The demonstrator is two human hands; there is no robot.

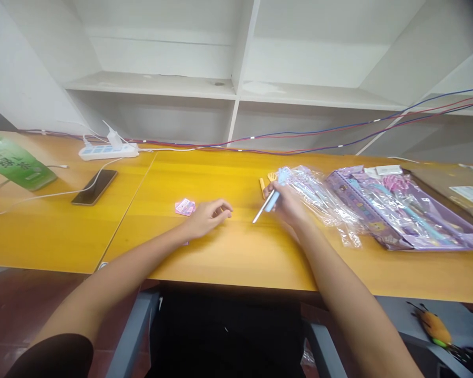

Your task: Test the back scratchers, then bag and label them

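My right hand [286,202] is closed around a light blue implement with a silver metal rod [263,206], its tip angled down toward the table. The implement's exact kind is hard to make out. Just behind that hand is a yellow claw-ended piece [272,177], with a short yellow stick [262,187] beside it. My left hand [208,216] hovers low over the table, fingers loosely curved and thumb apart, holding nothing. Small pink printed cards [185,206] lie next to it, partly behind the wrist. Clear plastic-wrapped sticks [319,191] are piled right of my right hand.
A purple display box [378,231] of wrapped items stands at right, before a brown cardboard package [445,184]. At left are a phone [95,187], a white power strip [109,151] and a green-labelled bottle [18,165]. Cables [284,135] run along the back.
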